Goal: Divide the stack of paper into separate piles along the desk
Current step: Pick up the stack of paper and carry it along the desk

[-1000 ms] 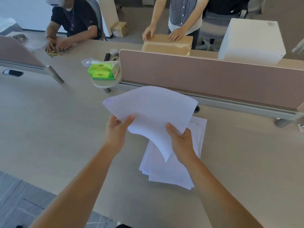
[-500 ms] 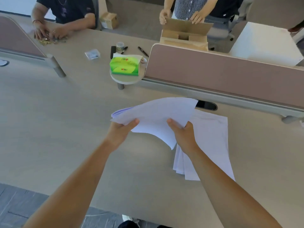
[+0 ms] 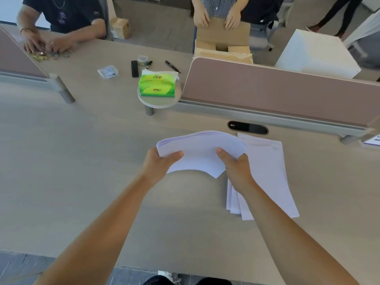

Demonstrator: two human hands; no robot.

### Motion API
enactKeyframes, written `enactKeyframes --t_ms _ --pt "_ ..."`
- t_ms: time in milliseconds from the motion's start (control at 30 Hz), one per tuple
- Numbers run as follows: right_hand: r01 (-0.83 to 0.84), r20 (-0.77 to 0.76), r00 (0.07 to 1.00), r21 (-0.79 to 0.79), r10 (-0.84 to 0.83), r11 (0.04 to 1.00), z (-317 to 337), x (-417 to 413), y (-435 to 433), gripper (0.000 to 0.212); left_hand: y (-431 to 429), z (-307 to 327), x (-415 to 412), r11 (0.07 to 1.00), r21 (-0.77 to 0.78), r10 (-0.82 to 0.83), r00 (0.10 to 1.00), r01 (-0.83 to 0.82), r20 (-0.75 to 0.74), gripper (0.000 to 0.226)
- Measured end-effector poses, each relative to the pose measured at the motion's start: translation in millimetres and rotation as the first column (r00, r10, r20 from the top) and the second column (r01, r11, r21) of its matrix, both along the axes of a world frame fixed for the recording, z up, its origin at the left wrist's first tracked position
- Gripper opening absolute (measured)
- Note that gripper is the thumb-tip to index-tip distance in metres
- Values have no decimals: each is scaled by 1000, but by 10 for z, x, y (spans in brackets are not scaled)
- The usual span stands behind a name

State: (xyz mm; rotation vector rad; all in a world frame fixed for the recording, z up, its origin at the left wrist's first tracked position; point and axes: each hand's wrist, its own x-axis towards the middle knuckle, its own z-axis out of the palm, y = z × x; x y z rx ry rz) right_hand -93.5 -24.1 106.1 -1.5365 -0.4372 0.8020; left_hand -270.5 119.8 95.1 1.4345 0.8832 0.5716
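counter (image 3: 82,182): its near edge runs across the bottom of the view, on the person's side of the pile, with grey floor below it.
pile (image 3: 269,171): white sheets lying flat on the counter, loosely fanned so that several near corners stick out at its left; the long edges run away from the person.
right hand (image 3: 236,167): over the pile's left edge; the thumb lies on top of the held sheets and the other fingers curl beneath, gripping them.
left hand (image 3: 159,163): well left of the pile; thumb on top of the same sheets, the other fingers hidden under them, gripping.
held sheets (image 3: 199,153): a thick bundle lifted off the counter just left of the pile, bowed upward between the two hands. Its left edge shows the layers, its right edge covers the pile's far left corner, and one corner points toward the person.
open room: left of the pile the counter is a broad bare stretch.
cable slot (image 3: 247,127): dark oval in the counter just beyond the pile's far edge.
partition (image 3: 277,93): pinkish screen standing beyond the pile, its grey rail closing that side.
tissue box (image 3: 157,85): green, on a round shelf (image 3: 159,101), beyond the pile to the left.
pen (image 3: 172,66): farther off than that, also left of the pile.
cardboard box (image 3: 223,44): behind the partition beyond the pile, another person's hands on its flap.
white box (image 3: 316,54): behind the partition, beyond the pile to the right.
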Motion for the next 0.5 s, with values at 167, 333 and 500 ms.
enactKeyframes --t_ms 167,333,500 --pt "-108 -64 992 -34 106 994 -33 74 -142 28 53 -65 -71 987 -72 -141 990 141 9 47" --pt "-50 -79 996 10 51 999 9 13 -134 14 -72 42 57 993 -107 45 998 -49 -37 18" --pt "-76 -46 996 39 78 996 81 56 -167 14 -64 85 -54 996 -70 -51 997 56 64 38"
